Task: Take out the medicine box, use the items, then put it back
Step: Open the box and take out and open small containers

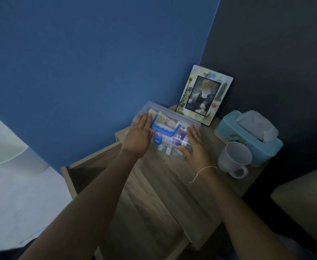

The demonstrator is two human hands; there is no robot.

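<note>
A clear plastic medicine box point(170, 121) with a blue handle point(165, 129) and a blue latch stands on the wooden bedside table point(159, 177), near the blue wall. Packets and small boxes show through its lid. My left hand point(138, 136) lies flat against the box's left end, fingers on the lid. My right hand point(194, 145) presses its right front corner, thumb along the front edge. Both hands hold the box between them.
A picture frame point(205, 94) leans in the corner behind the box. A pale blue tissue box point(247, 137) and a white mug point(234, 158) stand to the right. An open drawer point(90, 171) juts out at the left. A cushion edge point(302, 199) lies at right.
</note>
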